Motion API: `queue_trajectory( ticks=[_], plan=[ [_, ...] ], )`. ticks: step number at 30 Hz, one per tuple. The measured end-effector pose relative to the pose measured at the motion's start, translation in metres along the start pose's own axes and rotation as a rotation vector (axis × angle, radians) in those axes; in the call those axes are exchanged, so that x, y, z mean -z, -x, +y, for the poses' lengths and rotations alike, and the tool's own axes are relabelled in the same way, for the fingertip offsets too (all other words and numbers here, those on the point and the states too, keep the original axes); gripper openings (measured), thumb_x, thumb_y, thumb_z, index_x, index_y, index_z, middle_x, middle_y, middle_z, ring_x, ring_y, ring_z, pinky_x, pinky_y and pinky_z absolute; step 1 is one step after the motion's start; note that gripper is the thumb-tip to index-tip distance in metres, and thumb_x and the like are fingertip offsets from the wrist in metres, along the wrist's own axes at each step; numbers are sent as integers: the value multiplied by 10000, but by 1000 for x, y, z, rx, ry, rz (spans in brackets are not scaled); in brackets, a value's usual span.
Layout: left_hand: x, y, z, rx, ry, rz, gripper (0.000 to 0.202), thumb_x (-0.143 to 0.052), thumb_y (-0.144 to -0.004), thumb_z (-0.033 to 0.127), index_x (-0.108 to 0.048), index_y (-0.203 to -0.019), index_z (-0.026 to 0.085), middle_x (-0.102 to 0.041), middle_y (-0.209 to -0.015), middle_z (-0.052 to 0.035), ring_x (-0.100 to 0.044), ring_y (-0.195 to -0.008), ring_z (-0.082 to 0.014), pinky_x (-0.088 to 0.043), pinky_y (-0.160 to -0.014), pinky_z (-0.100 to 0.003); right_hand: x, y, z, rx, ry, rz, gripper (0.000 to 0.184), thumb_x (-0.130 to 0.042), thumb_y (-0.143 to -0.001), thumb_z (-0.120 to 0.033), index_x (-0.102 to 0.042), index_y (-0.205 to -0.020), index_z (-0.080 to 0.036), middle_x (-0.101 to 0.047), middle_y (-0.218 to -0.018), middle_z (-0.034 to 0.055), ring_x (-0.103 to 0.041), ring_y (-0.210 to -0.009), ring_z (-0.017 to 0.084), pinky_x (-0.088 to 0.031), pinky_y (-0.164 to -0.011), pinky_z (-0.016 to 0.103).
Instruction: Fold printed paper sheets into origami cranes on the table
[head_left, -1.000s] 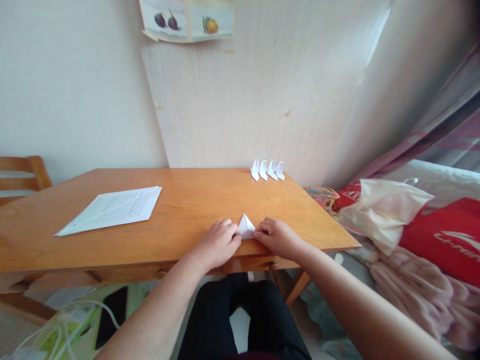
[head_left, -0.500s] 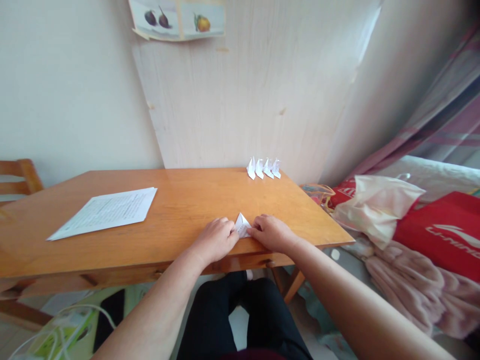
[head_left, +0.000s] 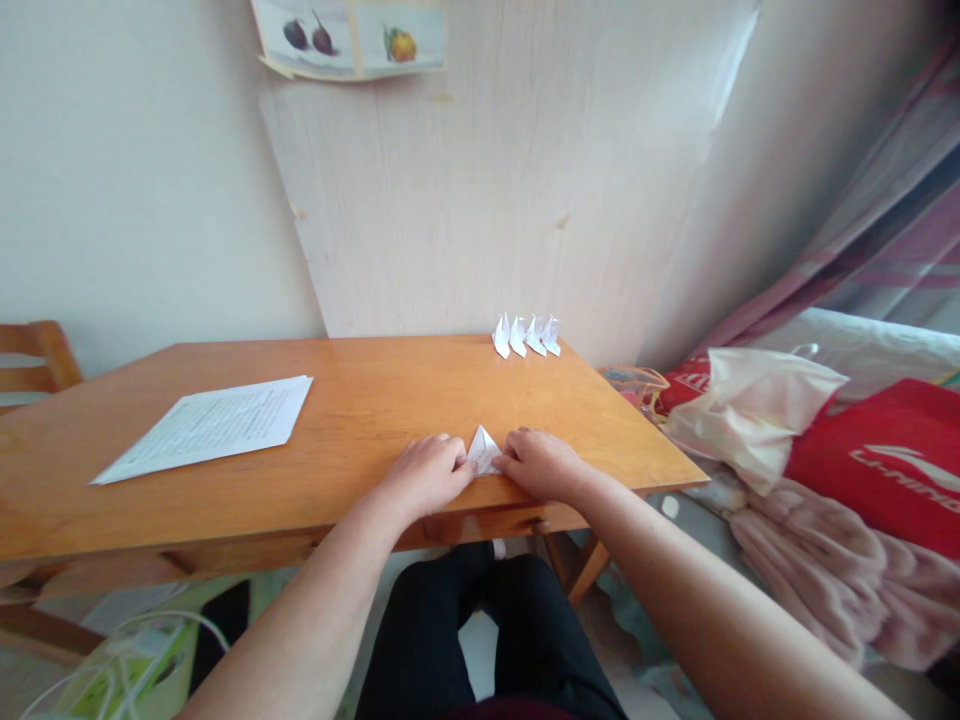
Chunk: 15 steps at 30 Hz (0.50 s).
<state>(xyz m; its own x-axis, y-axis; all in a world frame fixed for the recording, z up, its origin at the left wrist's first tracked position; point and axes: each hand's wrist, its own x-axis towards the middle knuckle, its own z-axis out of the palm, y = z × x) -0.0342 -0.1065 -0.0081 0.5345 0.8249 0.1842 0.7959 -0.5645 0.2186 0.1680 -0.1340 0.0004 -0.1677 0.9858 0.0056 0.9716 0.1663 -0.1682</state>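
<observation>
A small folded paper triangle (head_left: 484,450), white with faint print, lies near the front edge of the wooden table (head_left: 390,400), its point facing away from me. My left hand (head_left: 435,472) is closed on its left corner, thumb against the paper. On the opposite corner, my right hand (head_left: 536,462) is closed in the same way, thumb pressing the paper. The lower fingers of both hands are curled out of sight. Several white folded paper figures (head_left: 517,337) stand upright in a row at the table's far right edge.
A stack of printed sheets (head_left: 217,422) lies on the table's left part. To the right of the table are a white bag (head_left: 765,400), a red bag (head_left: 885,450) and pink fluffy cloth (head_left: 817,560). A wooden chair (head_left: 45,360) stands at far left.
The left thumb has shifted slightly on the paper's left corner. Both hands stay on the paper triangle, and the view has moved a touch.
</observation>
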Motion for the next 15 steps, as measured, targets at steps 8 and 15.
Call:
queue_trajectory(
  ticks=[8, 15],
  plan=[
    [-2, 1, -10, -12, 115, 13, 259, -443, -929, 242, -595, -722, 209, -658, -799, -23, -593, -734, -170, -418, -647, -266, 3, -7, 1, 13, 8, -51, 329, -520, -929, -434, -718, -924, -171, -738, -989, 120, -669, -847, 232, -392, -649, 282],
    [-5, 23, 1, -136, 101, 203, 237, -430, -913, 147, -647, -1000, 192, -652, -1003, -72, -573, -976, -222, -434, -890, -342, 3, -10, 2, 14, 2, -66, 308, -536, -925, -422, -719, -934, -173, -740, -979, 110, -660, -812, 215, -369, -620, 273]
  ],
)
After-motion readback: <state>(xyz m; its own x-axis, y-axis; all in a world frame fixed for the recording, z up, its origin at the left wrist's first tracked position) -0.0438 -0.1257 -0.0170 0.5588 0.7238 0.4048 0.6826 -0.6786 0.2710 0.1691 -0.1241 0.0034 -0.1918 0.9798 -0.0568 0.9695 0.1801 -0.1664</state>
